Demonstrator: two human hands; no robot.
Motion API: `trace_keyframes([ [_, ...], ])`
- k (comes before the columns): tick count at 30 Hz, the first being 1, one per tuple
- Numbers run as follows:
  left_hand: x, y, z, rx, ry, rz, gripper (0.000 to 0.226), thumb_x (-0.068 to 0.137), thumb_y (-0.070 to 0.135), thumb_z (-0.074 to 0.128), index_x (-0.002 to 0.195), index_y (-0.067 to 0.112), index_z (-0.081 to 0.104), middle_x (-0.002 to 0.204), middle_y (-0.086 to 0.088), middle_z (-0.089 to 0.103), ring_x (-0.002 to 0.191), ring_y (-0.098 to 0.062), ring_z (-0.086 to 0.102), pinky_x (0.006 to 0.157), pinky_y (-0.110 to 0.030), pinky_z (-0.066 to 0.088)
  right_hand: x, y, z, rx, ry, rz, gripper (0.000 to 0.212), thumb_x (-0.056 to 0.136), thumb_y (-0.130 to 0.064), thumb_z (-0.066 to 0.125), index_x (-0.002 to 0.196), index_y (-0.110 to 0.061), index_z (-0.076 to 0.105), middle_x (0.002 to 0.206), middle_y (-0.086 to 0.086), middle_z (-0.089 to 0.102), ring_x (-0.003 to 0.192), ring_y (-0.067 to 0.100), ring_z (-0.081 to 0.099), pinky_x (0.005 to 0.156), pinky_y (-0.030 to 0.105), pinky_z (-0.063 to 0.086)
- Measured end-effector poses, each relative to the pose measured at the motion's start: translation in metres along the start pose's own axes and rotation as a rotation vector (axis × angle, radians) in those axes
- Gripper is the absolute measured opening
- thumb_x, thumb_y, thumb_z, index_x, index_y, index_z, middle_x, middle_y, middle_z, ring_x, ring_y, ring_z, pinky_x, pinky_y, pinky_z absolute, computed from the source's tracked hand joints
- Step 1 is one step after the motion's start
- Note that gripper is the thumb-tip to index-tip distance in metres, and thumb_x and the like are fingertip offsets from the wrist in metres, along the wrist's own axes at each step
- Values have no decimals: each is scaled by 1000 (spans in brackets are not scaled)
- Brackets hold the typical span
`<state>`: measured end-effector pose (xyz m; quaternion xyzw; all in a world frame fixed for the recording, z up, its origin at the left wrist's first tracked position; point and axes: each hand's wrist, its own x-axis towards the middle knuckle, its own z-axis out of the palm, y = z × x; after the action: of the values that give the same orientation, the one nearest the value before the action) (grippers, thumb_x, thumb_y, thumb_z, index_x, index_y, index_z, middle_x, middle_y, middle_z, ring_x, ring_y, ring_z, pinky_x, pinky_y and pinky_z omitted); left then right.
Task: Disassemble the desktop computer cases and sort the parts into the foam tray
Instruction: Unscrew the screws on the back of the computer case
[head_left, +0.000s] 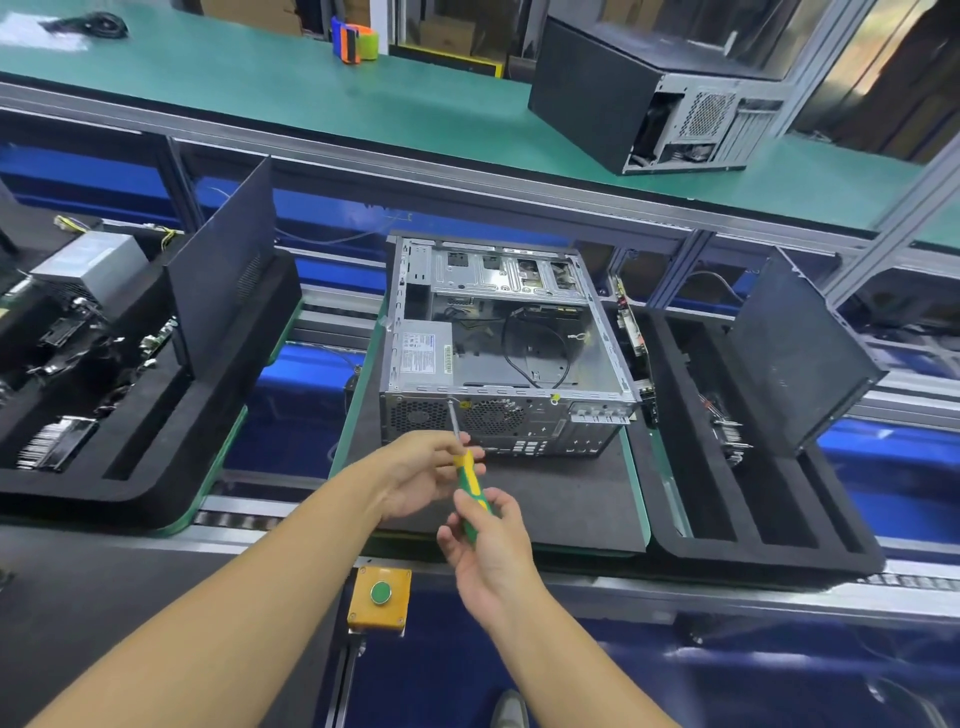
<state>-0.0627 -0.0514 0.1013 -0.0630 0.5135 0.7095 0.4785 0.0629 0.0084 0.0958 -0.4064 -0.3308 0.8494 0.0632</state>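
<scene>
- Computer case (493, 415): lies on its side, open face up, on the black mat (561, 499). It sits toward the mat's far edge, rear panel facing the near edge. Side cover already off.
- Inside: power supply (423, 356) in the near-left corner of the case. A loose black cable (535, 358) loops over the bare chassis floor.
- Screwdriver (470, 488), green-and-yellow handle: tip on a screw at the top edge of the rear panel, just beside the power supply's grille.
- Left hand (415, 475): fingertips pinch the shaft where it meets the handle, steadying it.
- Right hand (491, 553): curled round the lower handle, placed to turn it.
- Judgement: step in hand is freeing the power supply's rear screws.
- Handling, case: thin sheet steel, stiff, probably light now it is mostly gutted, and the cut edges may be sharp. Best held by the folded frame rails on its long sides.
- Handling, power supply: likely the heaviest part left. Support it from below as the last screw lets go. The cable may snag.
- Foam tray (769, 561): just beside the mat's right edge, with a side panel (795, 353) standing in one slot.
- Second tray (130, 493): off the mat's left edge, holding parts.
</scene>
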Motion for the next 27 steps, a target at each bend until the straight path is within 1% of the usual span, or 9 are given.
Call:
trace_keyframes([
  [3,15,3,10,-121,170,86,22,99,12,49,117,3,58,118,-15,69,96,-23,69,77,-33,53,-3,-1,2,-38,23,-17,31,92,-5,69,118,-12,53,95,11,56,67,15,55,52,25,52],
  [7,33,8,17,-320,238,131,14,102,13,52,99,2,60,104,-15,68,83,-21,69,69,-29,57,-3,-3,5,68,54,51,25,102,-27,56,116,-6,57,86,13,56,62,18,50,48,29,44],
  [11,42,9,17,-379,262,146,24,103,20,55,91,0,60,93,-14,69,76,-19,71,58,-25,61,1,-6,1,2,19,73,27,107,-21,45,118,-2,59,84,17,70,64,18,52,53,28,44],
  [15,48,12,16,-391,265,147,26,103,20,53,89,-2,58,73,-13,72,57,-14,72,50,-24,58,3,-6,0,-113,-1,22,20,101,-16,58,120,-8,61,104,15,63,82,21,56,57,28,52],
  [17,50,12,16,-378,282,155,25,102,19,53,88,-1,58,70,-12,72,59,-14,72,48,-24,57,3,-6,-1,-140,-12,9,22,100,-14,61,121,-11,60,112,16,58,90,23,57,59,28,54],
  [20,52,8,12,-341,278,169,23,105,17,51,90,1,57,85,-13,66,71,-16,71,52,-25,58,4,-5,-5,-187,-20,3,20,100,-15,61,120,-13,61,117,16,58,94,23,59,62,28,56],
  [22,51,3,8,-349,240,166,24,106,16,47,88,3,56,78,-10,64,66,-15,69,54,-26,59,4,-3,-11,-229,-23,-4,18,99,-16,61,118,-15,62,114,15,60,90,22,59,61,28,55],
  [24,48,-1,3,-409,199,144,24,104,12,42,83,6,54,63,-5,60,52,-13,62,50,-26,55,4,0,-18,-225,-38,-7,16,99,-15,58,114,-13,63,98,12,63,76,19,59,56,30,52],
  [27,44,-4,-6,-525,204,86,24,94,4,29,76,13,44,57,-1,46,40,-12,41,46,-24,40,4,5,-28,-234,-96,-16,14,99,-16,52,109,-11,61,81,8,60,59,16,55,47,29,42],
])
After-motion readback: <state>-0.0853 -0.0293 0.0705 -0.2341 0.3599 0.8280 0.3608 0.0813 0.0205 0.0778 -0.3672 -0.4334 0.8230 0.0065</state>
